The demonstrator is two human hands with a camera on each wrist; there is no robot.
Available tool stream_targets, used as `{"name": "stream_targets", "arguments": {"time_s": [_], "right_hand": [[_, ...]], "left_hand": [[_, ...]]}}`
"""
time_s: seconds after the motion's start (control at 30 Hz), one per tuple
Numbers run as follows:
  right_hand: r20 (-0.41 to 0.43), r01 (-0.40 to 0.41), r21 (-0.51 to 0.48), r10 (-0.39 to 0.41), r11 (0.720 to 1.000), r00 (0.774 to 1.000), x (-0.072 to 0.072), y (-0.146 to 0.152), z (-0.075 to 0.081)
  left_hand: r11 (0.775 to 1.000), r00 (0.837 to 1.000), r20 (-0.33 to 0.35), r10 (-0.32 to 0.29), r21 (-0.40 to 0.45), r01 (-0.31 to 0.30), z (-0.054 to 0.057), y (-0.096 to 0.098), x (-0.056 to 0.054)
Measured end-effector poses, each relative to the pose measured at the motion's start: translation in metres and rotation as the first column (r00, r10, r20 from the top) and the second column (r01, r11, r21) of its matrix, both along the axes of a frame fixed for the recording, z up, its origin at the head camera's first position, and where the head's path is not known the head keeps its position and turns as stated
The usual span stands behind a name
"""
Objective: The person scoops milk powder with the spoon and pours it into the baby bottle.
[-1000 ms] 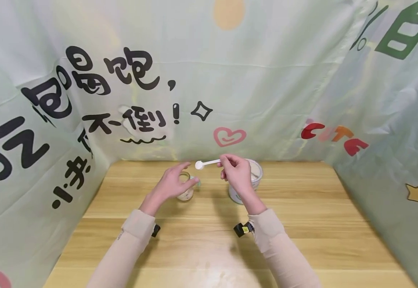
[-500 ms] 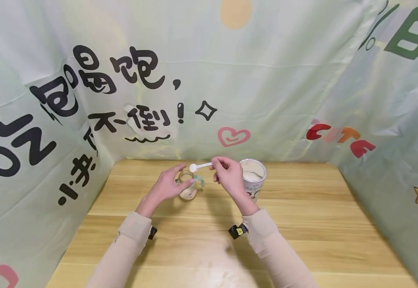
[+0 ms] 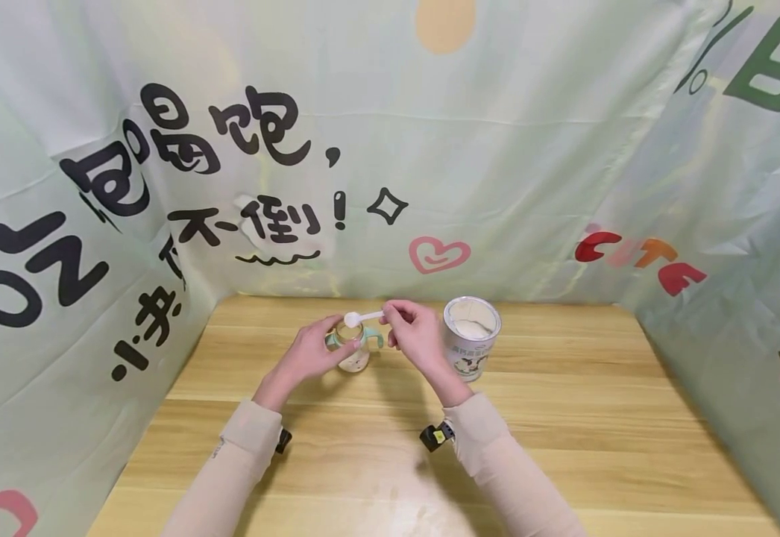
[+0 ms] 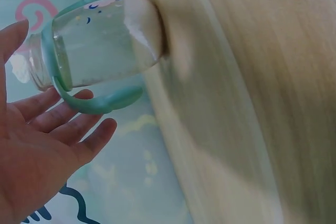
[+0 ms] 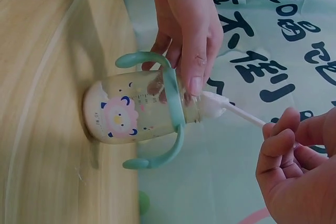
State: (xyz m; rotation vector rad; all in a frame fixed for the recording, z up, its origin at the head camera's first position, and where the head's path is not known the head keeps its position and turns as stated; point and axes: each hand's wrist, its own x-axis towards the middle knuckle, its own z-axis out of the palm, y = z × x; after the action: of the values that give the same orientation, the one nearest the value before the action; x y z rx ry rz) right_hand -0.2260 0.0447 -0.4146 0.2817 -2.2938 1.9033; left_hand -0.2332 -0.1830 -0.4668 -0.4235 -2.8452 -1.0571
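A clear baby bottle (image 5: 147, 108) with a green two-handled ring (image 5: 173, 98) and a cartoon print stands upright on the table, pale powder at its bottom. My left hand (image 3: 309, 349) is at its neck; in the left wrist view its fingers (image 4: 79, 124) spread loosely behind the bottle, the thumb on the other side. My right hand (image 3: 415, 332) pinches the thin handle of a white measuring scoop (image 3: 370, 316). The scoop's bowl (image 5: 213, 104), with white powder in it, is right at the bottle's open mouth.
An open tin (image 3: 473, 354) of pale powder stands right of the bottle, beside my right hand. The wooden table (image 3: 376, 447) meets a printed cloth backdrop (image 3: 497, 186) behind and at both sides.
My right hand has moved left and slightly down, away from the tin, carrying the scoop to the bottle's mouth. My left hand has settled closer around the neck.
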Motion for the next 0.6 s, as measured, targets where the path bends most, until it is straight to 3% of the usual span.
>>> {"name": "stream_targets", "arguments": {"time_s": [0.6], "right_hand": [[-0.02, 0.005, 0.058, -0.004, 0.998, 1.0, 0.0056, -0.0015, -0.0061]], "left_hand": [[0.999, 0.999, 0.033, 0.019, 0.028, -0.02, -0.0081, 0.0033, 0.001]]}}
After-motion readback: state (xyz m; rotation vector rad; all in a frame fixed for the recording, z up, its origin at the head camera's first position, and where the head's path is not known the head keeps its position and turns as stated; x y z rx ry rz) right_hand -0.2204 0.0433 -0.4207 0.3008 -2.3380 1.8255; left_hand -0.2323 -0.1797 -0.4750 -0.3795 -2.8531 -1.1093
